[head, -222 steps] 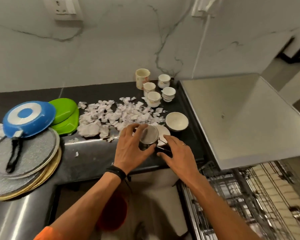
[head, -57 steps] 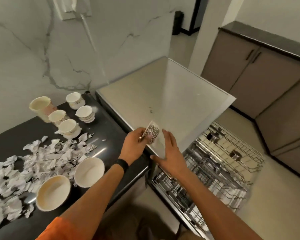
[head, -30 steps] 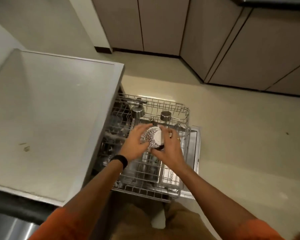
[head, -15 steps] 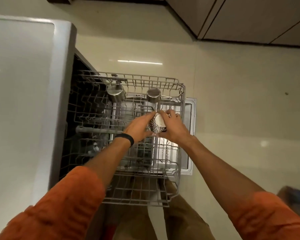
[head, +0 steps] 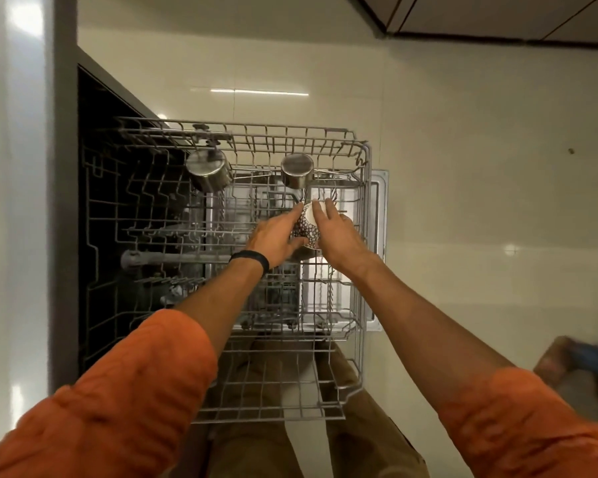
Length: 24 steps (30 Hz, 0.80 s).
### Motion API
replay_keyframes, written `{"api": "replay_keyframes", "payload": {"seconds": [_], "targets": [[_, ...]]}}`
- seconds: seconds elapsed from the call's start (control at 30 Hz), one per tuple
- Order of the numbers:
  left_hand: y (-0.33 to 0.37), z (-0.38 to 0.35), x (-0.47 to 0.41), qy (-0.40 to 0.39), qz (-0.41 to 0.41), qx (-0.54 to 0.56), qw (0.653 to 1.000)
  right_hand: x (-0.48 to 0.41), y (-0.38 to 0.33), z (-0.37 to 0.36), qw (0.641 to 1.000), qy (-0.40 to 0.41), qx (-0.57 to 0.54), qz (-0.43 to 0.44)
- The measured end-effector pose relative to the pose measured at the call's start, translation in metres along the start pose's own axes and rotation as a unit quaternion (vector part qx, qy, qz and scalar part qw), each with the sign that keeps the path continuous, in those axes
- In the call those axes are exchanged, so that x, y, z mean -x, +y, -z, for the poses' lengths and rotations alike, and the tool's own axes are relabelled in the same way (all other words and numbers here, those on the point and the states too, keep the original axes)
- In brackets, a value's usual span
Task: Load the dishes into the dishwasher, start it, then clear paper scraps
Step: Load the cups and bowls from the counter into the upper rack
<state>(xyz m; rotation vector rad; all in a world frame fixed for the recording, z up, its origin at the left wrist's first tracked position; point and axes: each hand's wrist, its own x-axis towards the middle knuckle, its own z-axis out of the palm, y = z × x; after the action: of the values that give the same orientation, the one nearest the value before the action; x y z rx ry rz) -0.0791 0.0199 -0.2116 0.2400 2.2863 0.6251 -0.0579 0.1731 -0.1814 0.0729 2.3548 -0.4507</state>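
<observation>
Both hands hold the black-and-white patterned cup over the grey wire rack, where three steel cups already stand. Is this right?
Not three: the head view shows two steel cups in the grey wire rack. The rest holds: the left hand and right hand hold the black-and-white patterned cup over it.
</observation>
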Motion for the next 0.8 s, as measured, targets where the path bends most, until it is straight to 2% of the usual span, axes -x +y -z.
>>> {"api": "replay_keyframes", "payload": {"seconds": [0.17,0.53,0.8], "targets": [[0.004,0.003,0.004,0.007,-0.028,-0.02,0.999,0.019,-0.011,-0.011,0.999,0.045,-0.002,-0.007],[0.022,0.017,0.014,-0.003,-0.02,-0.152,0.988,0.021,-0.003,-0.002,0.999,0.022,0.038,0.02],[0.054,0.039,0.095,0.058,-0.006,-0.178,0.982,0.091,-0.005,0.042,0.994,0.076,0.037,0.064]]}}
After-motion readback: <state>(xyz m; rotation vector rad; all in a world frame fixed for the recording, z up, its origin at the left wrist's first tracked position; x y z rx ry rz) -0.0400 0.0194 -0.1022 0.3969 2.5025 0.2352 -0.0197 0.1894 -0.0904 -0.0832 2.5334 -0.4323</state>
